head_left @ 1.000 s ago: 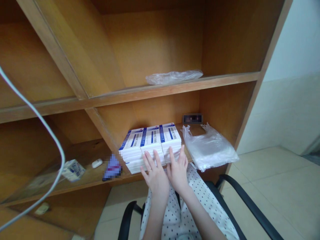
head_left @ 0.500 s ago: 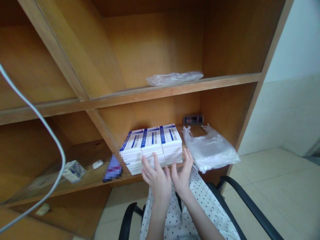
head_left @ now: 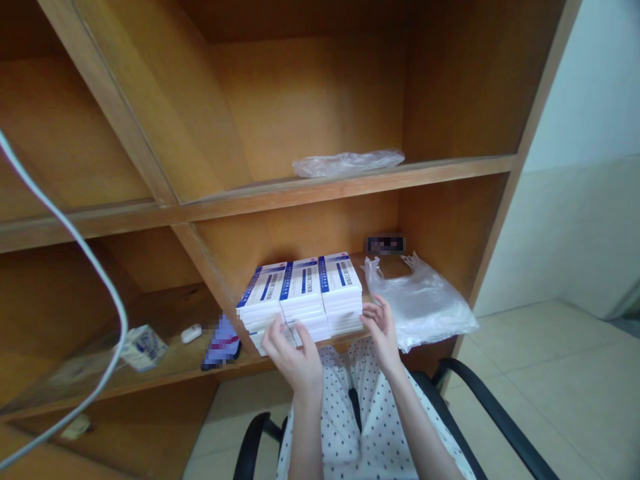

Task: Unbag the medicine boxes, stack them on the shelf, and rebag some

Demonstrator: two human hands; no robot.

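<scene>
1. Three side-by-side stacks of white cartons (head_left: 300,293) with blue stripes sit on a wooden shelf (head_left: 383,267). Their small print is unreadable, and the hands hide part of their fronts.
2. The left hand (head_left: 293,360) is open, its slightly curled fingers (head_left: 280,333) at the front of the left and middle stacks. It has no visible grip, and any contact is hard to make out.
3. The right hand (head_left: 383,333) is open and raised just beside the right stack, holding nothing.
4. A crumpled clear plastic bag (head_left: 417,303) lies right of the stacks, near a blurred dark label (head_left: 385,245).
5. Beyond a wooden divider (head_left: 205,270) lie a blurred purple packet (head_left: 223,341), a small white oval object (head_left: 191,333) and a small printed carton (head_left: 143,347).
6. A flattened plastic bag (head_left: 347,163) lies on the shelf above.
</scene>
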